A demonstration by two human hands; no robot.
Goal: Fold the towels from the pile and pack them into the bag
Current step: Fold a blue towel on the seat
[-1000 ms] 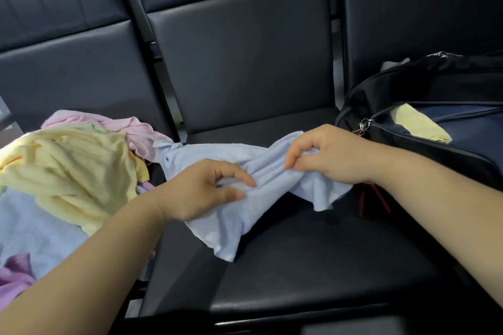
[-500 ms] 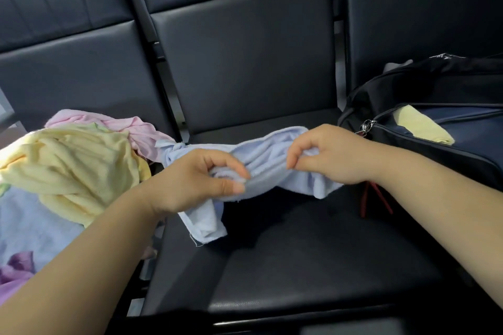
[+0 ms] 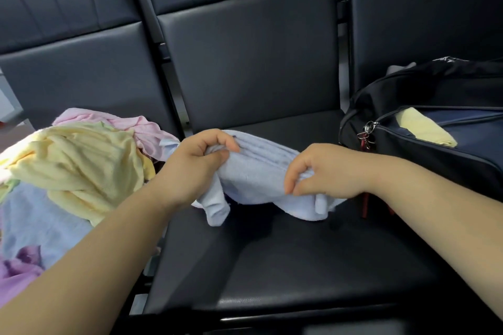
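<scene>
I log the light blue towel (image 3: 258, 171) bunched over the middle black seat (image 3: 272, 266), between the towel pile (image 3: 81, 166) on the left seat and the open black bag (image 3: 435, 95) on the right one. The left hand (image 3: 196, 166) and right hand (image 3: 326, 171) each keep a narrow grip pinched on its gathered cloth. My judgement: light, limp, unslippery cloth that sags wherever unsupported, best taken by two corners of one edge; a pale mark atop the bag is too small to read.
</scene>
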